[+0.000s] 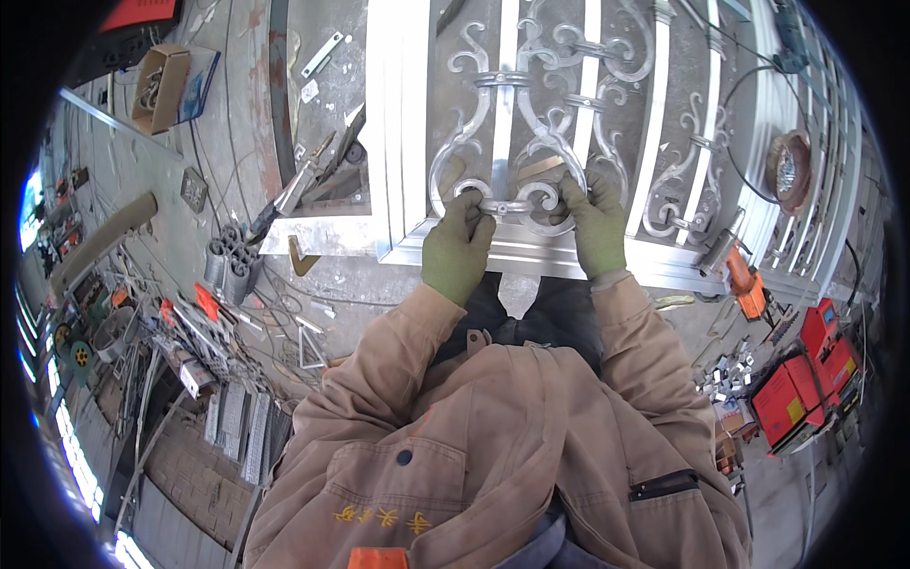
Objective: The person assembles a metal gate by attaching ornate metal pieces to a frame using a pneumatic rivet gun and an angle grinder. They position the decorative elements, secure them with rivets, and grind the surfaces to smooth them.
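Observation:
A silver metal scroll ornament (500, 79) with curled ends lies over the upright bars of a white and silver metal railing frame (403, 123). My left hand (459, 248), in a green glove, pinches the ornament's lower left curl, its fingertips close together. Around the lower right curl close the fingers of my right hand (597, 232), gloved the same way. A short band joins the two curls across a bar between my hands. Parts of both curls are hidden behind the gloves. Similar scrollwork (701, 142) sits between bars farther right.
Right of my hands, an orange power tool (744, 283) rests at the frame's edge, near a brown bowl (789, 171) of small metal pieces. Red machines (806, 379) stand on the floor at right. At left are bundled metal tubes (230, 266), cables and a cardboard box (159, 90).

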Demonstrator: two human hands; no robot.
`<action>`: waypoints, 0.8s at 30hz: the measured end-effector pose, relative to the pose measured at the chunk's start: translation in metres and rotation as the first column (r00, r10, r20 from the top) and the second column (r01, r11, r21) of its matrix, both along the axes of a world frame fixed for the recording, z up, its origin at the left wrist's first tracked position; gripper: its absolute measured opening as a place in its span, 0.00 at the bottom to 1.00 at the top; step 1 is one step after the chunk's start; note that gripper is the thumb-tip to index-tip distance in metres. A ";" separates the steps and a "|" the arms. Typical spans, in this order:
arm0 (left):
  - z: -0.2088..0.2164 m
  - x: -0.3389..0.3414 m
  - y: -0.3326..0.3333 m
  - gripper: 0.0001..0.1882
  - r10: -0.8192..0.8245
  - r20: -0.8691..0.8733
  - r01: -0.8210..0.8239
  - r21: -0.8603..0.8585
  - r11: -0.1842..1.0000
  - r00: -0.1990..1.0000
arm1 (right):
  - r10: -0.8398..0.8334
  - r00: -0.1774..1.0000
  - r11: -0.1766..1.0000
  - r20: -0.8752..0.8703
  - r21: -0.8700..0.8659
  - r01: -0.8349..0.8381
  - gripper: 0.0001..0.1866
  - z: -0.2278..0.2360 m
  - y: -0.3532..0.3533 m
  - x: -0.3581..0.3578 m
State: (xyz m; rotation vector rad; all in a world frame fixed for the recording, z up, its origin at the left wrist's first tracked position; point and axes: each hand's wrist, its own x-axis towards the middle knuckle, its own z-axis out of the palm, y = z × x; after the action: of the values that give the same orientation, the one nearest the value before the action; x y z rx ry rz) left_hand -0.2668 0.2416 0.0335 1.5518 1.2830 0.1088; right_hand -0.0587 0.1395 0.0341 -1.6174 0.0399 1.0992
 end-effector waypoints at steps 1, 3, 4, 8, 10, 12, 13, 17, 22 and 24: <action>0.007 -0.006 -0.003 0.21 -0.016 0.006 0.015 0.033 0.999 1.000 | 0.004 1.000 1.000 0.002 0.017 -0.004 0.17 0.006 -0.003 -0.002; 0.025 -0.009 -0.008 0.22 -0.061 0.078 0.055 0.079 0.995 0.995 | -0.011 0.998 1.000 0.067 0.014 0.010 0.18 0.012 -0.023 -0.004; 0.020 -0.018 -0.015 0.25 -0.034 0.132 0.027 0.052 0.998 0.991 | -0.023 0.992 1.000 0.120 0.009 0.022 0.18 0.009 -0.030 -0.007; 0.086 -0.022 -0.009 0.25 -0.100 -0.014 0.101 0.157 0.982 0.995 | -0.087 0.996 0.996 0.013 0.025 0.086 0.18 0.049 -0.054 -0.005; 0.091 -0.030 -0.002 0.26 -0.230 -0.006 0.209 0.443 0.872 0.973 | -0.150 0.988 0.988 0.044 0.048 0.148 0.16 0.050 -0.070 -0.007; 0.095 -0.033 0.008 0.28 -0.270 0.094 0.185 0.518 0.835 0.958 | -0.185 0.982 0.980 0.025 0.072 0.183 0.16 0.052 -0.089 -0.014; 0.099 -0.034 0.010 0.32 -0.233 0.088 0.176 0.419 0.891 0.969 | -0.161 0.987 0.986 0.028 0.044 0.159 0.16 0.065 -0.094 -0.017; 0.080 -0.039 0.023 0.35 0.027 0.174 0.024 -0.286 0.958 0.984 | -0.190 0.982 0.974 0.002 0.126 0.188 0.14 0.078 -0.112 -0.029; 0.099 -0.060 0.023 0.21 0.223 0.302 0.056 -0.699 0.713 0.927 | -0.182 0.983 0.955 -0.015 0.236 0.180 0.13 0.109 -0.113 -0.044; 0.104 -0.066 0.022 0.17 0.238 0.348 0.076 -0.690 0.720 0.907 | -0.185 0.983 0.946 -0.002 0.270 0.178 0.13 0.122 -0.110 -0.047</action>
State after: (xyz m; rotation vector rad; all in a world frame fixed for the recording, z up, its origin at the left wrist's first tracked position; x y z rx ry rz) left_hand -0.3331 0.2636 0.1370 0.7533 0.8883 0.0059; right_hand -0.1056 0.0300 0.1563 -1.3530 0.0222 0.9011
